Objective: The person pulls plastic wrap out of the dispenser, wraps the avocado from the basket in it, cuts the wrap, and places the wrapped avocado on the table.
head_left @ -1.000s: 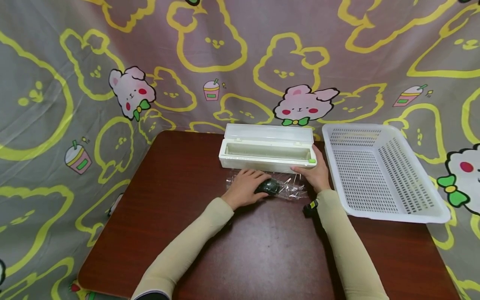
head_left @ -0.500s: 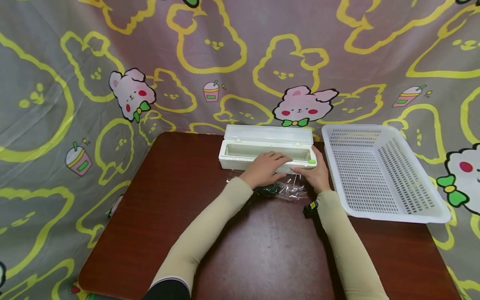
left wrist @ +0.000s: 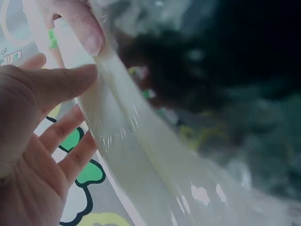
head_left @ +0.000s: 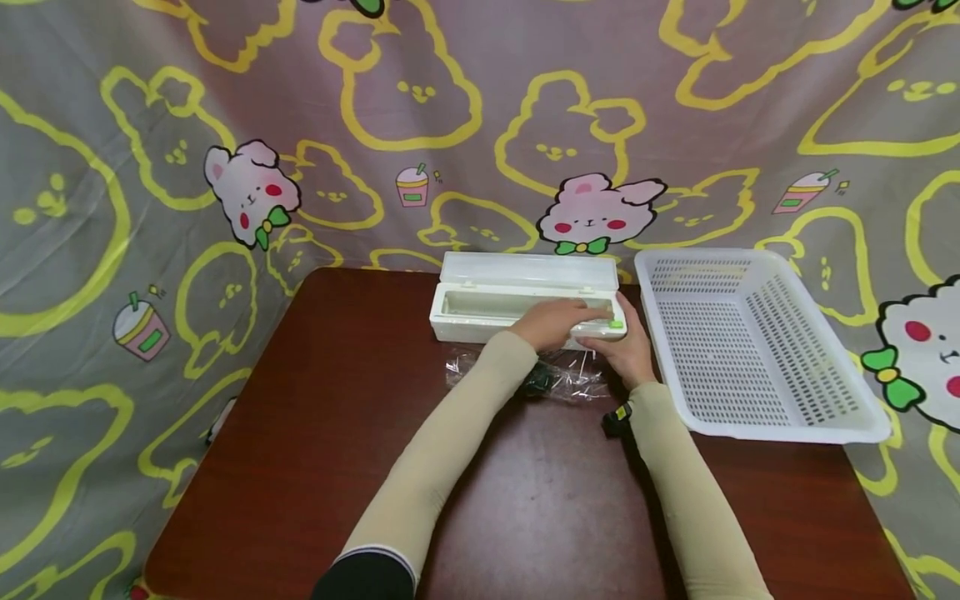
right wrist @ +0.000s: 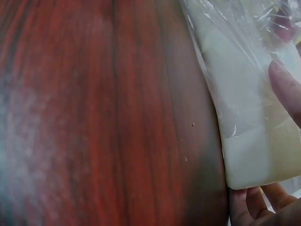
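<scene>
Reddish-brown tabletop [head_left: 292,408] meets a cartoon-printed cloth [head_left: 450,100], with a lid-up white box [head_left: 468,331] toward twelve o'clock and a white basket [head_left: 787,433] toward two. The right hand [head_left: 628,346] grips the box's three o'clock end; the left hand [head_left: 555,323], fingers loosely apart, reaches over the front rim beside the green tab [head_left: 616,324], near four. Clear film [head_left: 588,385] and a dark green item [head_left: 538,382] lie at the box's six o'clock.

The box [head_left: 459,330] was of smooth plastic, its lid [head_left: 528,271] translucent. The film [head_left: 459,365] was clear plastic, thin, crinkled and glossy. The table [head_left: 315,433] showed wood grain under a smooth, faintly glossy finish. The basket [head_left: 780,432] was perforated plastic. The curtain [head_left: 247,100] and sleeves [head_left: 453,446] appeared to be matt cloth.
</scene>
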Demonstrator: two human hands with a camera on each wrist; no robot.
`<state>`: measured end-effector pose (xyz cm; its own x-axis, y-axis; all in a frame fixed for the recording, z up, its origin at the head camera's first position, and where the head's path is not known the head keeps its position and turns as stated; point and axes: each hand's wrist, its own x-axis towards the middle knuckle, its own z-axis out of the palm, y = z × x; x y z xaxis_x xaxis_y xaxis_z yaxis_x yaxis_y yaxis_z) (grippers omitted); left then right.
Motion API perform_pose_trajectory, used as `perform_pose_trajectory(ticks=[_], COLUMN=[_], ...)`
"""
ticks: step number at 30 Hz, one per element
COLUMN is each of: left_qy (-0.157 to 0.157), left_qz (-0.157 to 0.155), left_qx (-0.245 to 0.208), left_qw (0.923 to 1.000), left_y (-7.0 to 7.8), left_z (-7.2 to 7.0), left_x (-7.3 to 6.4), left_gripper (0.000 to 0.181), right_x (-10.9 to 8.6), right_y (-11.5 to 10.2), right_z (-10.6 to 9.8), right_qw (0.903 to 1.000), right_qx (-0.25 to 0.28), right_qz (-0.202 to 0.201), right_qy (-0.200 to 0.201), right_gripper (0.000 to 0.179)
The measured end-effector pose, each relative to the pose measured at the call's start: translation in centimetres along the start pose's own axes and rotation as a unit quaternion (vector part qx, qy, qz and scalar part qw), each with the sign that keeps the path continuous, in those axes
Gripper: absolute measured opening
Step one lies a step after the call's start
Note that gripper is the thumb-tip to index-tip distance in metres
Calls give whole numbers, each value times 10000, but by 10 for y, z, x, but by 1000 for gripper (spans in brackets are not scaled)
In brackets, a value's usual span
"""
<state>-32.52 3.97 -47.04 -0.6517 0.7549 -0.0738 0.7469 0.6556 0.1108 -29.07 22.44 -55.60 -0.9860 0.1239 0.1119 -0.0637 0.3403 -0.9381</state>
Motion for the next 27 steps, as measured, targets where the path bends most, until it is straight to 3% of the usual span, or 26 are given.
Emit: perform_pose_trajectory(ticks=[6, 16, 23, 27], left_qy=[91, 184, 361, 352], left_qz=[138, 361, 411, 393], left_qx=[329, 657, 685, 545], left_qw=[9993, 9970, 9962, 9971], left_y=[4, 5, 2, 0], left_z=[-3, -4, 1, 3], left_x=[4, 3, 2, 1], left_gripper=[91, 89, 90, 91], right_x=[-1, -15, -16, -10], right_y=[-5, -39, -42, -25], right_z=[-1, -7, -6, -4], right_qw=[9995, 9996, 9992, 9994], right_qx=[253, 239, 352, 316], right_qz=[-162, -45, -63, -100], right_qy=[-75, -161, -185, -127], right_gripper=[113, 106, 106, 109])
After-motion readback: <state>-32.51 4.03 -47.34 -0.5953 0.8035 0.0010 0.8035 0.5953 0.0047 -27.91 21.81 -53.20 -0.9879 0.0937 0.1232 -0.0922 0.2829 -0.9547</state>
